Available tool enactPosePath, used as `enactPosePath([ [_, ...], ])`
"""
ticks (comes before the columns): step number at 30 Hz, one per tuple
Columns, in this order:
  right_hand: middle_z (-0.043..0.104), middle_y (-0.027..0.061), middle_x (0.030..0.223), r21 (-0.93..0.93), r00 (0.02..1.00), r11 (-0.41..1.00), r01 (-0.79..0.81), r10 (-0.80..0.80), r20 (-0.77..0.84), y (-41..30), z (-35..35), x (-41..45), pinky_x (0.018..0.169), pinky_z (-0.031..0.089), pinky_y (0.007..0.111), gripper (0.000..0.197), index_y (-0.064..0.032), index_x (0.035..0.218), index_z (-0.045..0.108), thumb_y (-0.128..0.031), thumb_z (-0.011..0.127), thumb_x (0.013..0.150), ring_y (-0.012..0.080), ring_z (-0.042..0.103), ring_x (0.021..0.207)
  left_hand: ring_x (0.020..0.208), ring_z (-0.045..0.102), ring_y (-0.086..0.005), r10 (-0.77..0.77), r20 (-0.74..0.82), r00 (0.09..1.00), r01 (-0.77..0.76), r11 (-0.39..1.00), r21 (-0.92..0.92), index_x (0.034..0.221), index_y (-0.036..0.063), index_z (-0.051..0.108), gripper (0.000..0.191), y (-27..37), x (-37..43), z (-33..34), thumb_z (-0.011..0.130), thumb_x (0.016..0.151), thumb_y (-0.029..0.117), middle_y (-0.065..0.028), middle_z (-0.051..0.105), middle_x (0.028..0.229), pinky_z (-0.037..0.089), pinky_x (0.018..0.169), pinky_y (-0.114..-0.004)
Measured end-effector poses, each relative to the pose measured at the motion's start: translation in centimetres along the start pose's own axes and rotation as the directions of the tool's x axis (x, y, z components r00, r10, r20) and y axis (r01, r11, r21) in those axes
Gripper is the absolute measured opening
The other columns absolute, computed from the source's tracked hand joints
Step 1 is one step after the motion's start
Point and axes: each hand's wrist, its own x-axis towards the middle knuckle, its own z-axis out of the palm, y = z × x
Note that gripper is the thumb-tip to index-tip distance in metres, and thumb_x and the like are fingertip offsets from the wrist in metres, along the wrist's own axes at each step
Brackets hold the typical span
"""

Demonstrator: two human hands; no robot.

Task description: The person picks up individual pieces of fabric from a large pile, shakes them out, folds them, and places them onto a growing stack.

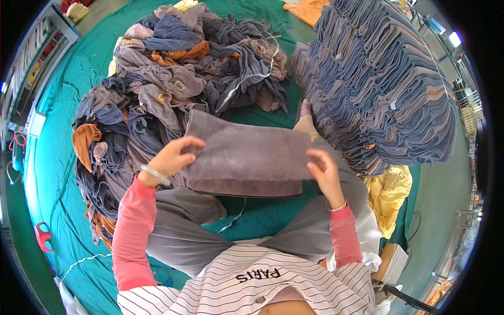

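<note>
A folded grey-brown cloth (248,153), towel-like in texture, lies crosswise before me between my knees. Another brownish layer (244,188) shows beneath its near edge. At the cloth's left end is my left hand (175,157), its thumb and fingers apart over the edge. My right hand (326,171) is at the opposite end, its fingertips over the edge and the thumb spread. Neither hand shows a clear pinch on the fabric. What supports the cloth is hidden.
Crumpled grey, blue and orange cloths form a heap (157,75) at the left and ahead. Tall rows of folded cloths (378,86) stand at the right, beside my foot (305,114). Yellow fabric (390,199) and a cardboard box (390,262) lie nearer me on the green ground sheet (59,157).
</note>
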Motion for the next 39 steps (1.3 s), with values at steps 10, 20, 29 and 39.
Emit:
enactPosePath([
  [10, 0.046, 0.0097, 0.095, -0.513, 0.995, 0.856, 0.066, -0.018, 0.098, -2.8, 2.8, 0.2, 0.065, 0.045, 0.030, 0.029, -0.0051, 0.099, 0.054, -0.004, 0.065, 0.071, 0.0207, 0.053, 0.071, 0.091, 0.059, -0.0266, -0.186, -0.266, 0.946, 0.310, 0.760, 0.571, 0.109, 0.0010, 0.057, 0.047, -6.8, 2.6, -4.2, 0.067, 0.071, 0.028, -0.0175, 0.061, 0.100, 0.046, 0.078, -0.034],
  [20, 0.049, 0.0101, 0.106, -0.508, 0.692, 0.517, 0.689, -0.261, 0.673, -5.5, 7.5, 6.9, 0.092, 0.033, 0.047, 0.034, -0.0085, 0.100, 0.055, -0.015, 0.067, 0.069, 0.0243, 0.052, 0.096, 0.070, 0.054, -0.0285, -0.618, -0.523, 0.587, 0.755, 0.651, 0.078, 0.089, -0.0064, 0.057, 0.051, -20.2, 10.8, -10.1, 0.067, 0.073, 0.041, -0.0172, 0.056, 0.081, 0.042, 0.060, -0.037],
  [29, 0.054, 0.0046, 0.094, -0.353, 0.586, 0.542, 0.762, -0.347, 0.732, -7.4, 10.7, 8.3, 0.095, 0.033, 0.050, 0.033, -0.0104, 0.101, 0.057, -0.018, 0.067, 0.070, 0.0213, 0.055, 0.088, 0.095, 0.055, -0.0214, -0.615, -0.670, 0.417, -0.136, 0.686, -0.715, 0.107, -0.0043, 0.055, 0.050, -30.7, 11.7, -15.9, 0.071, 0.070, 0.024, -0.0105, 0.061, 0.101, 0.041, 0.084, -0.032],
  [39, 0.056, 0.0061, 0.093, -0.486, 0.706, 0.539, 0.688, -0.339, 0.622, -6.7, 8.5, 9.7, 0.094, 0.034, 0.050, 0.030, -0.0108, 0.099, 0.057, -0.015, 0.066, 0.071, 0.0238, 0.055, 0.089, 0.078, 0.060, -0.0146, 0.146, -0.419, 0.896, -0.375, 0.754, -0.540, 0.104, -0.0020, 0.056, 0.030, 2.8, 8.1, -9.9, 0.052, 0.078, 0.011, -0.0076, 0.062, 0.091, 0.048, 0.072, -0.027],
])
